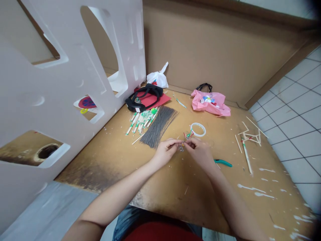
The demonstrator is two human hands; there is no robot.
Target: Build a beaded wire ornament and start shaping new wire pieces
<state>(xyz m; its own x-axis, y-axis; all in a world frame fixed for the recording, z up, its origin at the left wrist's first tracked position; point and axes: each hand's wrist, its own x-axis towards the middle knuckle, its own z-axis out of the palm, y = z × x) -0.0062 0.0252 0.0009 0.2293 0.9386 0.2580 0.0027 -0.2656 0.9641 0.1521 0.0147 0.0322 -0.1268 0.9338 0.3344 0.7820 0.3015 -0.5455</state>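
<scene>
One small wiry piece [187, 136] is pinched by left grip [166, 150] and right grip [200, 151] (presumably for steadiness); tape [199, 135] is placed just beyond them, likely for reach.

Room nr-side of fingers [173, 142]; wire bundle [159, 126] blocks L, white ring [200, 135] fwd-R, tool [224, 163] R

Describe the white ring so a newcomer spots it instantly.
On the brown table, find the right hand near the middle. Just beyond it lies the white ring. Its open, round band sets it apart from the straight grey rods bundled to its left.
</scene>
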